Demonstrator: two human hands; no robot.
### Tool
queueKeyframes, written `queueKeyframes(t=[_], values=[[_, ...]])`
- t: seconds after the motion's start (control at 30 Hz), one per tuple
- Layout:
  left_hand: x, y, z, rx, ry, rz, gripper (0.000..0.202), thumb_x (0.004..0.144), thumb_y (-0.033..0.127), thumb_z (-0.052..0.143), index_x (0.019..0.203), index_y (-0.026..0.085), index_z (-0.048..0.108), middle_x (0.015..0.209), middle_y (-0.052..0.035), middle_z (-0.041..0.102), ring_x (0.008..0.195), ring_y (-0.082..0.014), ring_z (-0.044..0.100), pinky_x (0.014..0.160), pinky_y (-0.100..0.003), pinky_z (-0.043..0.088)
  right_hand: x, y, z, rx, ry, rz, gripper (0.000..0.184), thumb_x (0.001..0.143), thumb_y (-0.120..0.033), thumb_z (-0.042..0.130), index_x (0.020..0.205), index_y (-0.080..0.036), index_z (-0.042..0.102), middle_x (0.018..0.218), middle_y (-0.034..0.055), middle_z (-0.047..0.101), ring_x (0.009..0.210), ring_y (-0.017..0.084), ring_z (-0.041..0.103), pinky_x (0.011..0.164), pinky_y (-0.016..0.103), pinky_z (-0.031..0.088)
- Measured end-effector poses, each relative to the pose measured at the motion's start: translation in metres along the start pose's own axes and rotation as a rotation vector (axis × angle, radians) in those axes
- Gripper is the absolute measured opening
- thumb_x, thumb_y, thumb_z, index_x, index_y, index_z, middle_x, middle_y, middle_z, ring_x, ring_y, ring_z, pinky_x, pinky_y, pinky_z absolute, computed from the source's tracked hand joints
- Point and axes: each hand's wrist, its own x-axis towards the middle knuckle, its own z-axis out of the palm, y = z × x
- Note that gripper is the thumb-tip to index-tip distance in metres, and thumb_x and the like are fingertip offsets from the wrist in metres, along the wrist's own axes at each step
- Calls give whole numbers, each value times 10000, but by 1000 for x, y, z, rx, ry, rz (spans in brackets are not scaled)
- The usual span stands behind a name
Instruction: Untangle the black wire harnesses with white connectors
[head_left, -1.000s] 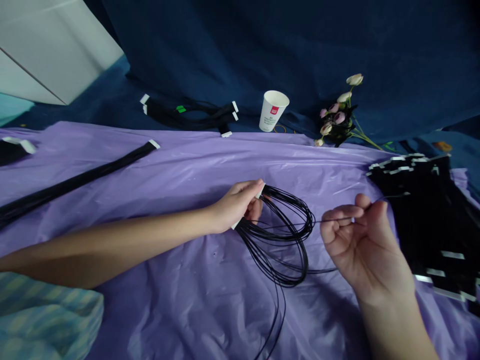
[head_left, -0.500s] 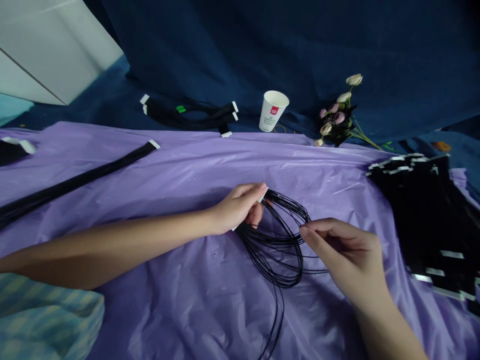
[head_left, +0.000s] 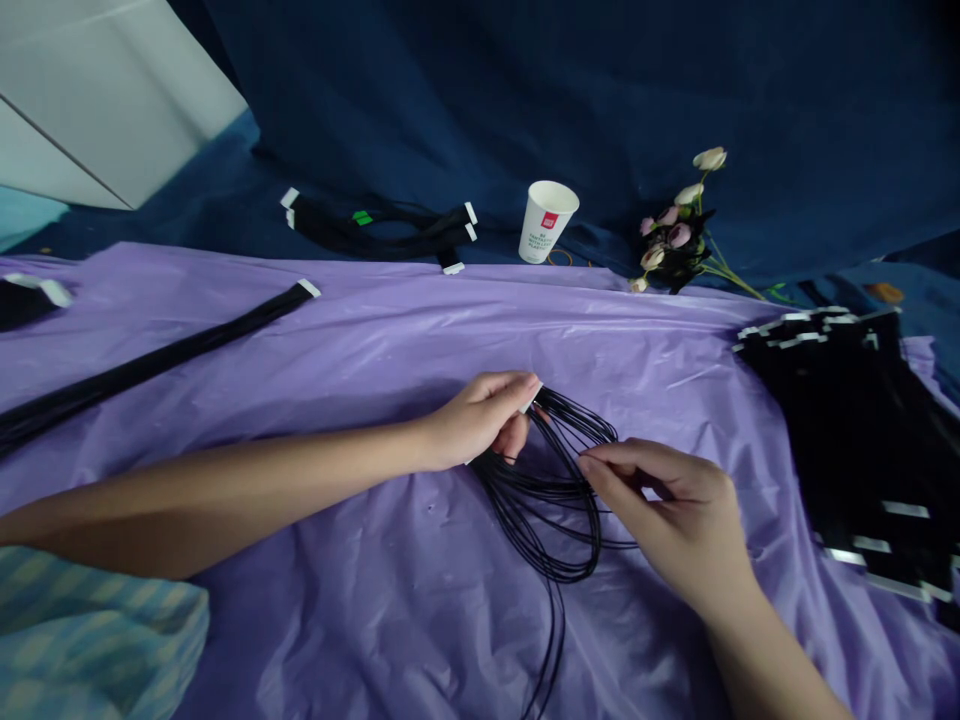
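Note:
Looped thin black wires (head_left: 559, 490) fan out from my left hand (head_left: 487, 415), above the purple sheet. A white connector (head_left: 531, 397) on the wires is pinched between my left thumb and fingers. Another white end just shows under the heel of that hand. My right hand (head_left: 667, 505) is closed in a pinch at the right side of the loops, thumb against forefinger, on a wire of the bundle. Which wire it pinches is too fine to make out. A pair of loose wires (head_left: 553, 640) hangs from the loops towards the sheet's near side.
A long black wire bundle (head_left: 172, 355) lies at left. Black cables with white connectors (head_left: 390, 230) lie at the back beside a paper cup (head_left: 547, 222) and artificial flowers (head_left: 671, 230). A thick stack of black cables (head_left: 855, 430) covers the right of the purple sheet (head_left: 375, 330).
My right hand has shifted left, closer to my left hand, along the wires. The loops have drawn in slightly, and the connector in my left hand has moved a little right and down.

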Motion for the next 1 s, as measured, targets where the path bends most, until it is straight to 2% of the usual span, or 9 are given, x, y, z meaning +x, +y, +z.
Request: queueKeyframes(t=[0.33,0.47,0.67,0.83,1.0], values=[[0,-1,-1,24,-21,3,413,961,468,371,673,180,441,419,42,492,373,-62,415,422,-176,328,0,1,2,-87,10,-87,90,855,-221,634,803,-196,703,567,-25,532,484,90,459,463,229,372],[1,0,-1,6,-29,3,398,963,462,374,687,182,438,418,44,495,370,-62,414,420,-174,322,0,3,4,-190,43,-235,77,862,-154,615,833,-188,678,582,-31,532,496,79,481,483,217,392],[1,1,0,-23,-9,-35,386,969,445,370,690,184,429,410,42,491,367,-63,408,420,-172,319,-4,14,6,-560,174,-564,136,825,-78,643,932,-160,621,688,10,637,568,108,574,556,254,442],[1,2,0,-22,-11,-49,391,973,451,355,758,167,517,405,39,490,365,-72,409,415,-174,315,-6,16,2,-714,166,-687,257,807,-44,640,1034,-157,600,676,12,635,574,132,567,568,287,441],[2,2,0,-31,-5,-57,413,973,450,351,776,153,559,400,36,481,357,-70,402,404,-172,305,-4,11,0,-887,196,-761,166,809,-49,625,927,-166,635,580,-9,543,512,124,479,518,296,380]])
